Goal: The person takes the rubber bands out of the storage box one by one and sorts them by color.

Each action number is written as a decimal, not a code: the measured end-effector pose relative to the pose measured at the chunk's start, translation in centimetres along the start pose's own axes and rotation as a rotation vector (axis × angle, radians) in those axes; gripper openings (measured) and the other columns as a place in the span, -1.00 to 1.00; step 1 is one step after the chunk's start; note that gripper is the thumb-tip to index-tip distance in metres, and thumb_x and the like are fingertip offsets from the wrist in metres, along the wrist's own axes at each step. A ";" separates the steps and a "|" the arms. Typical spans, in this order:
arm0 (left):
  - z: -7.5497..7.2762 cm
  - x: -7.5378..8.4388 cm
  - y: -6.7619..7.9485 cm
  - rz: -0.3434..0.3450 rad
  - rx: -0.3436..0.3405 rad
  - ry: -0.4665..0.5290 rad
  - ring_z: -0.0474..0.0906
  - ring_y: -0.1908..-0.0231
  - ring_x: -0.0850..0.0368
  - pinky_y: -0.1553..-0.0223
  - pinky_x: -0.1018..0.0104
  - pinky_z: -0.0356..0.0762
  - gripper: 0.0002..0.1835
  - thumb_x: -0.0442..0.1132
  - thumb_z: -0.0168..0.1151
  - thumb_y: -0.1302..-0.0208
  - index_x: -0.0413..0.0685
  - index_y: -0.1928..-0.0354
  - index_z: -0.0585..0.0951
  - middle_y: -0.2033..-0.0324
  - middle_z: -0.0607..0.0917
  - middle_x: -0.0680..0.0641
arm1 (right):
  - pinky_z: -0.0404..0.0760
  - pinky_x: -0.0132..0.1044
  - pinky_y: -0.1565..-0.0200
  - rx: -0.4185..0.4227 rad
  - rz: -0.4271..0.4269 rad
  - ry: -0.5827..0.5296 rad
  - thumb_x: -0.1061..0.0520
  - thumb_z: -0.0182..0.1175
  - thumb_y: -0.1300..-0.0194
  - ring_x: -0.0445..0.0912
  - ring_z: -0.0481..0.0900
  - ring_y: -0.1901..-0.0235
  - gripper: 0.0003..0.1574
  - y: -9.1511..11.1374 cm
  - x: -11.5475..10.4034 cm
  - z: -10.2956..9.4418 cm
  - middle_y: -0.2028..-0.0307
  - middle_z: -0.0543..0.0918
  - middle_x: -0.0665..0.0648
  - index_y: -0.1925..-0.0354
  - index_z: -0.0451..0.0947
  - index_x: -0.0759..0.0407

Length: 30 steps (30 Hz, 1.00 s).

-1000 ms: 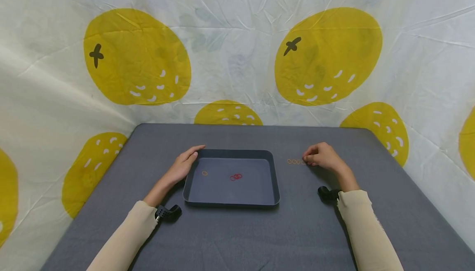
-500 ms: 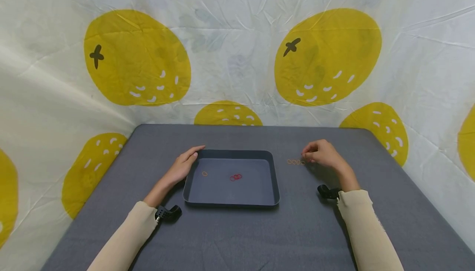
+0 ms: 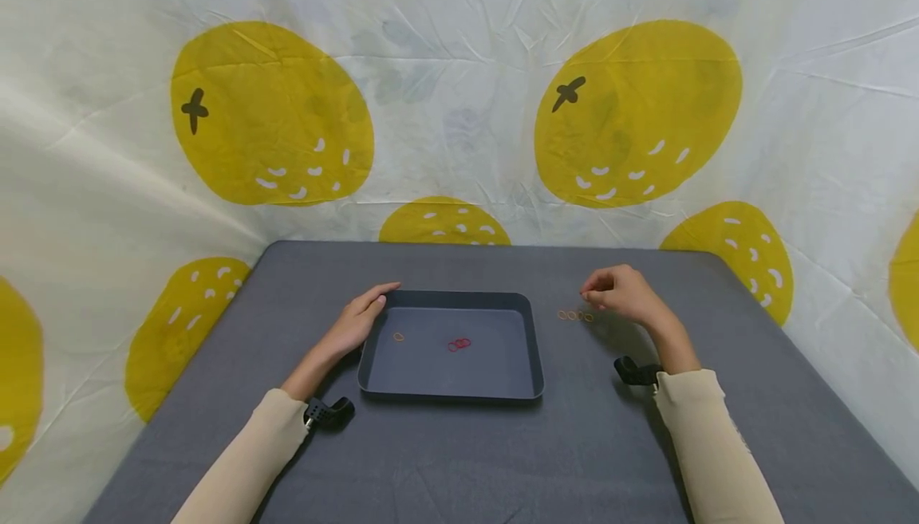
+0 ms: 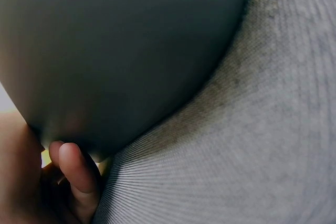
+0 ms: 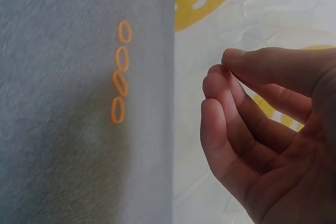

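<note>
My left hand (image 3: 355,321) grips the left rim of a shallow dark grey tray (image 3: 452,397), with the thumb near the rim's top. The left wrist view shows the tray's dark outer side (image 4: 131,51) close up and fingertips (image 4: 72,163) at its edge. In the tray lie an orange rubber band (image 3: 398,336) and a cluster of red rubber bands (image 3: 459,344). Several small orange rubber bands (image 5: 121,59) form a row on the table right of the tray. Over that row hovers my right hand (image 3: 623,294), thumb tip meeting the curled fingers, with nothing visible between them.
A grey cloth covers the table (image 3: 459,460). Behind it hangs a white curtain (image 3: 452,133) printed with large yellow fruit shapes. Both wrists carry a black camera mount, the right one (image 3: 636,372) beside the sleeve.
My right hand has lifted off the right end of the orange row and shifted slightly up and left, uncovering the last band. The left hand stays on the tray.
</note>
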<state>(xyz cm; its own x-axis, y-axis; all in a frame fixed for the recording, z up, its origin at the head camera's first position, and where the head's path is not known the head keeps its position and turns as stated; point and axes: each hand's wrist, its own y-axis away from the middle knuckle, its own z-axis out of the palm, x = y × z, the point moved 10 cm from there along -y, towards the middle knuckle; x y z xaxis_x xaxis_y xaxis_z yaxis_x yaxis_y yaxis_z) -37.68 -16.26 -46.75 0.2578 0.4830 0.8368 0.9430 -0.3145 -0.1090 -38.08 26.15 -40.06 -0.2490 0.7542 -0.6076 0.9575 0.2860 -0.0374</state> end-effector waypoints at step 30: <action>0.0 0.0 0.1 0.004 -0.002 0.000 0.14 -0.44 -0.06 -0.37 -0.17 0.15 -0.56 -0.08 -0.24 -0.57 0.23 -0.40 0.32 -0.42 0.28 0.04 | 0.59 -0.25 0.34 -0.088 -0.172 0.052 0.13 0.24 -0.30 -0.12 0.63 0.40 -0.87 -2.6 -10.1 2.6 0.36 0.73 0.05 0.23 0.69 0.10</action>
<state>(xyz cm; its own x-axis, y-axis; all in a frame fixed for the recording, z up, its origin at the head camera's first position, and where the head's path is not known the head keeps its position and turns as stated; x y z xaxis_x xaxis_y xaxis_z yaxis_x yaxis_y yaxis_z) -37.61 -16.24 -46.78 0.2613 0.4821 0.8362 0.9416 -0.3180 -0.1109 -37.64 16.22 -35.90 -0.4170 0.7189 -0.5561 0.8844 0.4620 -0.0660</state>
